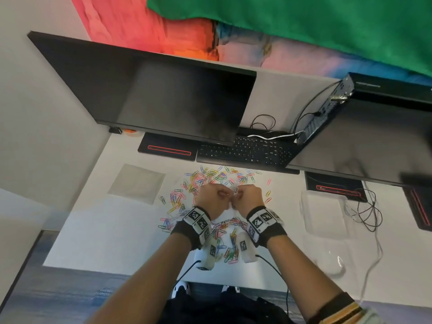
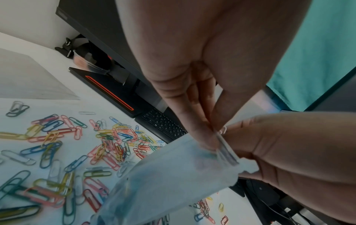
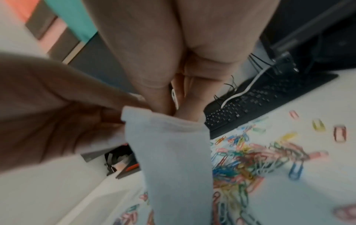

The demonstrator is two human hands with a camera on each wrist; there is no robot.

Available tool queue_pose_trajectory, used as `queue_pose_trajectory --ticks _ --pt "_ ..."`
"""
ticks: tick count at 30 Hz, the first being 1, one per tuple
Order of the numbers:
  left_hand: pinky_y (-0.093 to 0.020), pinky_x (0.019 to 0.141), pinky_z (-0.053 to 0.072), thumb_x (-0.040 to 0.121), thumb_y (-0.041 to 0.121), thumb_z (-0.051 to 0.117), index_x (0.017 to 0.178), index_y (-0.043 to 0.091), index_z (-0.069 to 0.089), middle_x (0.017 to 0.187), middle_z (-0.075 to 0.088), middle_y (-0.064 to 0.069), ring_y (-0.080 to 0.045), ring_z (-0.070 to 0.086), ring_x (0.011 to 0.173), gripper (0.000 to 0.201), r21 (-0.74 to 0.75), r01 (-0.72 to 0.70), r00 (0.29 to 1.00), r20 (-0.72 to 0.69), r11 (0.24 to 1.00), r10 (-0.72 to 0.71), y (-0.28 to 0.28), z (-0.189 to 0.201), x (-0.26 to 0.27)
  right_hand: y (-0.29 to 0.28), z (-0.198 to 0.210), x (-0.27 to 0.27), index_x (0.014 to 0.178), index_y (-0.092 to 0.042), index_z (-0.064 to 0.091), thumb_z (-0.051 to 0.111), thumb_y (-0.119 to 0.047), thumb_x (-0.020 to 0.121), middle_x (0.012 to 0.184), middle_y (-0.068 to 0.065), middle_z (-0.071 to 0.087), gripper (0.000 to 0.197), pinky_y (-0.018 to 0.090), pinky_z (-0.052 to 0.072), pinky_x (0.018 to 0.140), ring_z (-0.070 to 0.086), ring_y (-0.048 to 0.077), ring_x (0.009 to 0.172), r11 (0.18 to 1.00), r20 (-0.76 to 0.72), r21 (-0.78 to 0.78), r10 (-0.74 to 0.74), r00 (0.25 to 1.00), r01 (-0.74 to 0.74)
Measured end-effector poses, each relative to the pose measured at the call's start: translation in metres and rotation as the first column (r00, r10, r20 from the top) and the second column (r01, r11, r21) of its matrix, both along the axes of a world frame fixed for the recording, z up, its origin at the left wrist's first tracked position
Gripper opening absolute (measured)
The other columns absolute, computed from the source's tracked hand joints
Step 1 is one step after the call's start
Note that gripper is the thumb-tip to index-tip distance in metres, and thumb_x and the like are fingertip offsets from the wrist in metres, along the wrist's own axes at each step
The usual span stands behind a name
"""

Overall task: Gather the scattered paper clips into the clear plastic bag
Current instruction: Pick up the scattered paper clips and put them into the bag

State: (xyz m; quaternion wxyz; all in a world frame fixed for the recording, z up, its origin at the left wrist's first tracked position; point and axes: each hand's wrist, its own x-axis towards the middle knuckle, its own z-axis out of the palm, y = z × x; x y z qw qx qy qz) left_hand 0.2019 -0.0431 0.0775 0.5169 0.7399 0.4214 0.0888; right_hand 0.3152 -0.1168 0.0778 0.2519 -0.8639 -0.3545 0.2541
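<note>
Many coloured paper clips [image 1: 210,176] lie scattered over the white desk [image 1: 112,230], also seen in the wrist views [image 2: 108,141] [image 3: 250,159]. Both hands are raised together above the pile. My left hand [image 1: 210,197] [image 2: 210,130] pinches the top edge of the clear plastic bag [image 2: 163,182]. My right hand [image 1: 249,197] [image 3: 173,106] pinches the same edge from the other side. The bag [image 3: 173,159] hangs down from the fingers towards the desk. A white paper clip [image 1: 236,191] [image 3: 174,97] shows among the right fingers.
A black keyboard [image 1: 245,150] and two dark monitors [image 1: 163,94] stand behind the clips. A flat clear sheet [image 1: 138,183] lies to the left, a clear plastic container [image 1: 325,211] and loose cables [image 1: 367,206] to the right. The desk's front edge is near my wrists.
</note>
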Motion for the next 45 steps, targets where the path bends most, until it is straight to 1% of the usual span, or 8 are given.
queue_pose_trajectory --ticks 6,10,14,21,30,36,41,45 --pt "-0.037 0.074 0.063 0.087 0.004 0.064 0.085 0.016 0.076 0.071 0.075 -0.01 -0.024 0.073 0.068 0.017 -0.001 -0.003 1.0 0.022 1.0 0.003 0.007 0.007 -0.007 -0.005 0.002 0.015 0.102 -0.015 0.076 0.068 -0.011 0.084 0.092 -0.007 0.069 0.02 0.018 0.049 0.079 0.064 0.011 0.083 0.981 -0.126 0.003 0.194 0.973 -0.195" --pt "-0.035 0.073 0.063 0.088 0.008 0.067 0.089 0.017 0.075 0.073 0.075 -0.005 -0.017 0.074 0.065 0.012 0.006 -0.061 0.998 0.033 0.998 0.061 0.015 0.009 -0.012 -0.012 0.004 0.045 0.098 -0.006 0.074 0.064 -0.005 0.089 0.093 0.016 0.074 0.014 0.032 0.061 0.071 0.073 0.026 0.078 0.952 -0.55 0.244 -0.018 0.835 0.182" --pt "-0.036 0.073 0.063 0.088 0.009 0.066 0.085 0.019 0.075 0.071 0.075 -0.004 -0.015 0.073 0.063 0.014 0.052 -0.122 0.992 0.036 0.991 0.121 0.029 0.015 -0.02 -0.016 -0.047 0.106 0.116 -0.017 0.067 0.067 -0.018 0.088 0.12 0.012 0.066 0.028 0.041 0.051 0.097 0.064 0.028 0.107 0.945 -0.18 0.039 -0.312 0.933 0.324" --pt "-0.039 0.068 0.063 0.088 0.01 0.069 0.09 0.015 0.076 0.074 0.075 -0.008 -0.023 0.072 0.064 0.009 0.003 -0.264 0.961 0.093 0.965 0.262 0.045 0.027 -0.036 0.021 -0.113 0.12 0.152 -0.014 0.02 0.055 -0.044 0.092 0.157 0.019 0.017 0.075 0.044 0.024 0.117 0.017 0.034 0.145 0.962 0.063 -0.246 -0.106 0.992 0.118" --pt "-0.021 0.06 0.06 0.087 -0.003 0.067 0.095 0.0 0.075 0.084 0.073 -0.022 -0.026 0.067 0.065 0.012 -0.091 -0.307 0.947 0.074 0.947 0.313 0.044 0.026 -0.045 0.073 -0.115 0.072 0.153 -0.019 0.008 0.033 -0.048 0.099 0.154 0.034 -0.003 0.066 0.051 0.021 0.117 0.007 0.046 0.145 0.903 0.192 -0.428 0.058 0.98 0.03" --pt "-0.039 0.07 0.063 0.088 0.0 0.066 0.091 0.003 0.075 0.082 0.072 -0.025 -0.034 0.07 0.067 0.01 -0.091 -0.303 0.949 0.056 0.948 0.309 0.043 0.017 -0.046 0.05 -0.126 0.068 0.151 -0.019 0.014 0.03 -0.035 0.1 0.16 0.015 0.0 0.056 0.056 0.02 0.115 0.008 0.041 0.146 0.896 0.241 -0.387 0.327 0.914 -0.219" --pt "-0.04 0.073 0.063 0.088 0.002 0.066 0.091 0.007 0.076 0.08 0.074 -0.018 -0.034 0.072 0.07 0.012 -0.098 -0.287 0.956 0.042 0.953 0.292 0.039 0.012 -0.043 0.032 -0.121 0.072 0.124 -0.014 0.054 0.049 -0.03 0.094 0.133 0.01 0.048 0.035 0.043 0.05 0.092 0.048 0.032 0.117 0.896 0.345 -0.278 0.43 0.834 -0.347" --pt "-0.043 0.074 0.062 0.088 0.002 0.065 0.091 0.007 0.076 0.081 0.074 -0.018 -0.035 0.072 0.072 0.013 -0.109 -0.272 0.96 0.031 0.956 0.277 0.038 0.01 -0.042 0.033 -0.11 0.076 0.096 -0.009 0.072 0.052 -0.01 0.091 0.101 0.01 0.064 0.02 0.034 0.055 0.079 0.062 0.028 0.091 0.902 0.374 -0.278 0.418 0.828 -0.33"
